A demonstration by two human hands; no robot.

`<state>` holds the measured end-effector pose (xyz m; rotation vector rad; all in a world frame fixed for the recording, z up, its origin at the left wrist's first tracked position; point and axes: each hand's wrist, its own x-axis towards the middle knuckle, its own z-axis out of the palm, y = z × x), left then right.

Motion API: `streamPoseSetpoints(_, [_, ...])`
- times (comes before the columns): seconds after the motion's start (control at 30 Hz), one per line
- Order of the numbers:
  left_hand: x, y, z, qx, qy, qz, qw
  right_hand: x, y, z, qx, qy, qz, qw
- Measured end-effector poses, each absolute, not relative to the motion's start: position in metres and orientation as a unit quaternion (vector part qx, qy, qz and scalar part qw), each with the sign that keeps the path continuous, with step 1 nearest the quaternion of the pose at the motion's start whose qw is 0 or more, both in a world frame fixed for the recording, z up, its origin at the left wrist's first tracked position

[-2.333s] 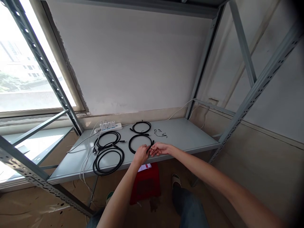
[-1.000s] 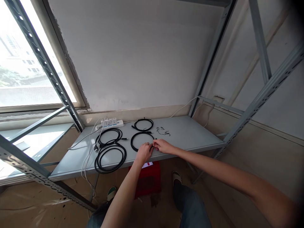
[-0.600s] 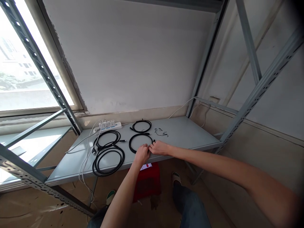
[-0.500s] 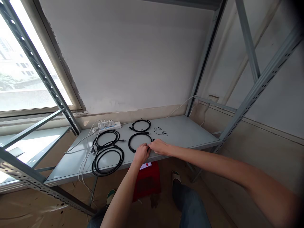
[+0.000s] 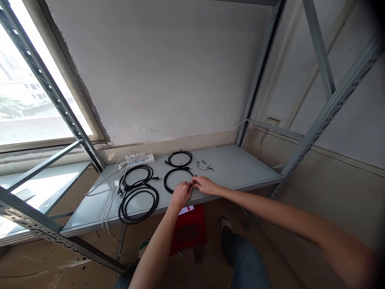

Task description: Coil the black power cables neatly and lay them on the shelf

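A coiled black cable (image 5: 165,181) lies on the grey shelf (image 5: 237,164), and both hands meet at its near right side. My left hand (image 5: 182,194) has its fingers curled closed on the coil. My right hand (image 5: 205,185) pinches at the same spot, its fingertips close to the left ones; what exactly sits between them is too small to make out. Just behind lies a smaller black cable coil (image 5: 191,159). Several short black ties (image 5: 205,167) are scattered to the right of the coils.
To the left lie two larger black cable coils, one farther back (image 5: 123,174) and one at the front edge (image 5: 120,208). A white power strip (image 5: 138,159) with plugs stands by the wall; white cords hang over the edge. Below is a red stool (image 5: 189,235). Metal posts (image 5: 325,124) frame the shelf.
My right hand's fingers have shifted slightly, with the fingertips now showing more at the cable. My left hand stays on the coil. The whole view has shifted a little.
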<state>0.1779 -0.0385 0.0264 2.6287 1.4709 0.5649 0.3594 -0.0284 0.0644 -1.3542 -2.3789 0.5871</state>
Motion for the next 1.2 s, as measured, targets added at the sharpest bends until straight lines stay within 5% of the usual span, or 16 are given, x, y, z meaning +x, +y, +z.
streamPoseSetpoints(0.13, [0.178,-0.038,0.026,0.852,0.489,0.183,0.035,0.357,-0.031,0.079,-0.360,-0.928,-0.096,0.002])
streamPoseSetpoints(0.3, [0.179,-0.038,0.025,0.850,0.495,0.176,0.031,0.344,-0.031,0.084,-0.325,-0.929,-0.160,-0.078])
streamPoseSetpoints(0.43, [0.179,-0.040,0.026,0.854,0.490,0.174,0.031,0.338,-0.036,0.087,-0.477,-0.878,-0.038,-0.008])
streamPoseSetpoints(0.57, [0.178,-0.041,0.030,0.856,0.487,0.168,0.040,0.332,-0.036,0.087,-0.645,-0.682,0.317,0.132])
streamPoseSetpoints(0.67, [0.178,-0.042,0.031,0.856,0.489,0.161,0.042,0.333,-0.034,0.083,-0.637,-0.583,0.479,0.161])
streamPoseSetpoints(0.77, [0.178,-0.041,0.031,0.856,0.489,0.161,0.042,0.342,-0.034,0.077,-0.570,-0.631,0.495,0.180])
streamPoseSetpoints(0.87, [0.178,-0.041,0.030,0.855,0.488,0.172,0.038,0.356,-0.037,0.073,-0.526,-0.751,0.366,0.163])
streamPoseSetpoints(1.03, [0.179,-0.042,0.030,0.850,0.496,0.174,0.039,0.362,-0.042,0.069,-0.426,-0.902,-0.061,0.040])
streamPoseSetpoints(1.2, [0.179,-0.043,0.028,0.844,0.503,0.182,0.029,0.350,-0.037,0.075,-0.339,-0.927,-0.156,-0.038])
